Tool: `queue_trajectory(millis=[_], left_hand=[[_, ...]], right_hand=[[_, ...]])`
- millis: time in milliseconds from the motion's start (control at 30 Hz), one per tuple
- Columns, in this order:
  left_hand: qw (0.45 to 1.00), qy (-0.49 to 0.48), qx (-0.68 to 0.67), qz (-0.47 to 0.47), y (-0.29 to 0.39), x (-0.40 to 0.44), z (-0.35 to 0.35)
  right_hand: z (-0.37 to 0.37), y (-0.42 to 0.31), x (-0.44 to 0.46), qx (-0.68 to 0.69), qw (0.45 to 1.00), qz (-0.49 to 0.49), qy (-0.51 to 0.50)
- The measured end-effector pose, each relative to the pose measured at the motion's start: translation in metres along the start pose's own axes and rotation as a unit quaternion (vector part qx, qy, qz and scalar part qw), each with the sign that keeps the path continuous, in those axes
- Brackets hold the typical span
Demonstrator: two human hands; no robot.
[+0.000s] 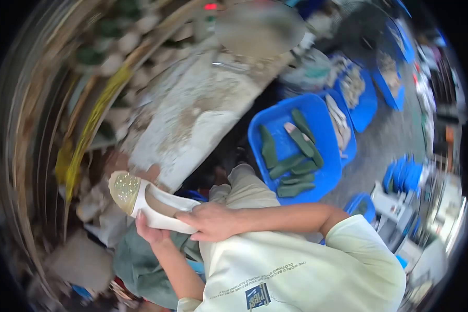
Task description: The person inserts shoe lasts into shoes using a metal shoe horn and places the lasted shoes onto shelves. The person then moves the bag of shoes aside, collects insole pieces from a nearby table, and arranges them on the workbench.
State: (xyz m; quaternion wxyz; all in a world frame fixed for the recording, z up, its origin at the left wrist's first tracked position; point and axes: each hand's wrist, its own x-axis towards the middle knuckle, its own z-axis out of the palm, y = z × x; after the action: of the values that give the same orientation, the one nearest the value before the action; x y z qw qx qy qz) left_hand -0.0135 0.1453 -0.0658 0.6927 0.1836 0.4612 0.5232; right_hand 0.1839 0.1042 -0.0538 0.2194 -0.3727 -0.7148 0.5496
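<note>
A white flat shoe with a glittery gold toe is held in front of my body, toe pointing left. My left hand grips its near side just behind the toe, with fingers partly hidden under it. Around the heel, my right hand is closed, its fingers at the opening's edge. Beyond the shoe lies a worn, whitish-stained work surface.
Right of my legs, a blue basin holds several dark green pieces. More blue basins with pale pieces stand behind it. Yellow strands hang beside racks at left. White equipment stands at far right.
</note>
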Motion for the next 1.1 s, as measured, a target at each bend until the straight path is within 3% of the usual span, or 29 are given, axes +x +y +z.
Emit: queue_trajectory(millis=[67,133,200,233,267,300,333,367,500,533,567,633,700,767,833,867,933,1033,1100], left_hand=[[0.998,-0.04,-0.015,-0.053,-0.03,0.027,0.025],[0.997,-0.022,0.0,-0.077,-0.054,0.04,0.05],[0.991,-0.011,0.022,-0.135,-0.071,0.045,0.069],[0.985,0.002,0.048,-0.167,-0.08,0.045,0.072],[0.98,0.061,0.062,-0.18,-0.093,0.047,0.056],[0.978,0.02,0.058,-0.2,-0.104,0.046,0.052],[0.974,-0.02,0.053,-0.22,-0.114,0.046,0.053],[0.974,-0.03,0.037,-0.22,-0.124,0.044,0.07],[0.964,-0.082,0.002,-0.253,-0.165,0.04,0.097],[0.952,-0.095,-0.048,-0.287,-0.173,0.034,0.091],[0.936,-0.107,-0.098,-0.32,-0.181,0.029,0.094],[0.935,-0.101,-0.091,-0.329,-0.201,0.034,0.099],[0.936,-0.071,-0.063,-0.339,-0.214,0.049,0.112],[0.934,-0.103,-0.048,-0.34,-0.22,0.063,0.124],[0.935,-0.114,-0.052,-0.333,-0.221,0.063,0.118],[0.937,-0.127,-0.049,-0.321,-0.221,0.058,0.12],[0.943,-0.12,-0.045,-0.306,-0.222,0.042,0.127],[0.96,-0.108,0.023,-0.258,-0.22,0.033,0.133],[0.964,-0.098,0.056,-0.241,-0.229,0.043,0.141]], right_hand=[[-0.032,0.023,-0.037,0.018,0.998,0.059,0.015],[-0.04,0.069,-0.076,0.09,0.938,-0.037,0.332],[-0.045,0.13,-0.123,0.116,0.876,0.191,0.428],[-0.029,0.187,-0.145,0.182,0.804,0.245,0.511],[-0.026,0.238,-0.177,0.285,0.742,0.304,0.525],[0.004,0.32,-0.221,0.216,0.721,0.393,0.528],[-0.008,0.336,-0.256,0.223,0.652,0.558,0.462],[0.021,0.378,-0.29,0.063,0.664,0.592,0.453],[0.046,0.395,-0.357,0.073,0.619,0.694,0.36],[0.079,0.417,-0.376,0.1,0.577,0.704,0.402],[0.088,0.411,-0.385,0.106,0.571,0.71,0.399],[0.065,0.391,-0.385,-0.148,0.567,0.684,0.435],[0.042,0.403,-0.393,-0.182,0.568,0.668,0.445],[0.038,0.433,-0.419,-0.219,0.567,0.653,0.453],[0.068,0.472,-0.466,-0.142,0.423,0.758,0.476],[0.068,0.479,-0.473,-0.14,0.427,0.755,0.478],[0.068,0.49,-0.486,0.364,0.283,0.624,0.631],[0.063,0.492,-0.443,0.459,0.343,0.564,0.594],[0.045,0.486,-0.416,0.479,0.308,0.568,0.593]])
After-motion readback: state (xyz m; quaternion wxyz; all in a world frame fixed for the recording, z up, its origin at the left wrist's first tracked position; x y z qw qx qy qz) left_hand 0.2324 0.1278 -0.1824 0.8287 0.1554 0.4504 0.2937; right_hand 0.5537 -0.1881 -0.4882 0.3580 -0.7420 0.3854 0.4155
